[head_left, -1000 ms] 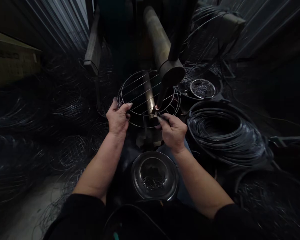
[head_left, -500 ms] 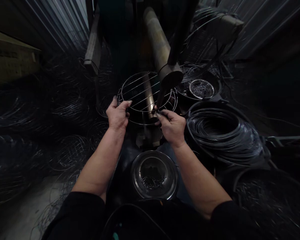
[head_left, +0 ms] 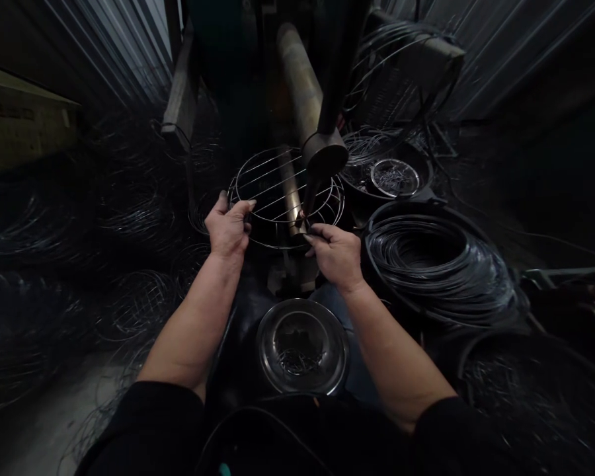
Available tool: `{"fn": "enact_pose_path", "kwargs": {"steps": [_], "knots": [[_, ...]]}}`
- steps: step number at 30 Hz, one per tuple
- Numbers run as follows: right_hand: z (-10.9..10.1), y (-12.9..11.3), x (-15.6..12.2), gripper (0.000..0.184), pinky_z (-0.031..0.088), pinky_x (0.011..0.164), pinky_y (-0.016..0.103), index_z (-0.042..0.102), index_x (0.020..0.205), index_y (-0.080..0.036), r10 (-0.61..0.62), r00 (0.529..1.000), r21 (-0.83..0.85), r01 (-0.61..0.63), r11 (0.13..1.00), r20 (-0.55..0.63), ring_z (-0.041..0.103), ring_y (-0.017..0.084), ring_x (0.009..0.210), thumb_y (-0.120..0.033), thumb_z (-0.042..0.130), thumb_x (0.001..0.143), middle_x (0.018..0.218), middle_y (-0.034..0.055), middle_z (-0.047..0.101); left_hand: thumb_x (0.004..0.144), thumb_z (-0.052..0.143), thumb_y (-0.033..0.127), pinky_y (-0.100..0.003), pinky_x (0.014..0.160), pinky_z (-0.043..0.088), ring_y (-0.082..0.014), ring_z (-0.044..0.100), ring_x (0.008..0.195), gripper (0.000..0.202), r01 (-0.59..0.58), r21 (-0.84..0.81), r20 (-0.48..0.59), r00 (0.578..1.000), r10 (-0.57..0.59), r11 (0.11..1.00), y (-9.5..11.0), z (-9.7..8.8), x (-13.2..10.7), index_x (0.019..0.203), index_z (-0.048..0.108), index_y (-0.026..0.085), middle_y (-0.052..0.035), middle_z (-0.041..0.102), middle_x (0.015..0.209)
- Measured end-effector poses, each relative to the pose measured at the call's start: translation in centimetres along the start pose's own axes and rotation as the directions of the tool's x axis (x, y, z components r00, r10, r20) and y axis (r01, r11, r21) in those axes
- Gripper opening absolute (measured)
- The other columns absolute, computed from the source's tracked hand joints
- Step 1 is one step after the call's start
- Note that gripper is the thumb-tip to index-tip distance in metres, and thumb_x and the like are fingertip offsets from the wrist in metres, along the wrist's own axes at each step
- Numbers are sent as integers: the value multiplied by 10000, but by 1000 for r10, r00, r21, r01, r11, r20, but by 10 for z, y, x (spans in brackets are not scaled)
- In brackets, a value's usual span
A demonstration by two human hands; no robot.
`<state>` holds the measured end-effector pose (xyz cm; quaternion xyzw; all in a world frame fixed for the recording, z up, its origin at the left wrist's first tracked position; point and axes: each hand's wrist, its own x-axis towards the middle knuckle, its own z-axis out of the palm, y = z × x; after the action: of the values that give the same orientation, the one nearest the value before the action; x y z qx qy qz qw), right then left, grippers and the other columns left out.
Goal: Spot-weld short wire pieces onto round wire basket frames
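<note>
My left hand (head_left: pixel 229 223) is closed on the left rim of a round wire rack (head_left: pixel 268 188), thumb on top. The rack has a double ring and parallel cross wires, and it lies around a brass-coloured lower bar (head_left: pixel 290 192). Near its front rim, my right hand (head_left: pixel 334 251) is pinched beside the tip of a dark electrode (head_left: pixel 310 195). Whatever its fingertips hold is too small to make out. A thick metal cylinder (head_left: pixel 302 79) reaches out above the rack. Below my hands, a shiny metal bowl (head_left: pixel 268 350) contains short wire pieces (head_left: pixel 300 361).
At the right, a coil of wire (head_left: pixel 476 277) lies in a black tub (head_left: pixel 371 258). Behind it, a small round dish (head_left: pixel 417 178) of metal pieces sits in another tub. Piled wire racks (head_left: pixel 139 301) fill the left. A wooden beam (head_left: pixel 181 99) stands behind the left hand.
The view has shifted slightly, so most things sit a little further left. My right fingertips have drawn slightly down from the electrode tip. My left hand keeps its hold on the rack.
</note>
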<state>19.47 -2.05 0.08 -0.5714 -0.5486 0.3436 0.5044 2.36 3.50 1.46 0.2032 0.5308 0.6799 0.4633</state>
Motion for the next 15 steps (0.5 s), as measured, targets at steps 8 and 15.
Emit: {"fn": "enact_pose_path", "kwargs": {"steps": [8,15], "knots": [[2,5,1,165,472,467,244,724,812,-174,85,996,78,-86,993,13,612,143,497,-291,634,738,686,14,689,579,713,45,-173,374,177,-43,432,484,511,8,-52,75,997,-4,999,1,-1,-8,1066,616,164,60,505,619],[-5,16,-53,225,523,783,325,694,989,-184,-224,973,-307,228,924,48,661,205,851,-252,526,855,938,70,697,601,795,209,-197,429,299,-94,504,538,533,84,42,65,994,-87,996,9,-11,5,1103,616,186,12,593,698]]}}
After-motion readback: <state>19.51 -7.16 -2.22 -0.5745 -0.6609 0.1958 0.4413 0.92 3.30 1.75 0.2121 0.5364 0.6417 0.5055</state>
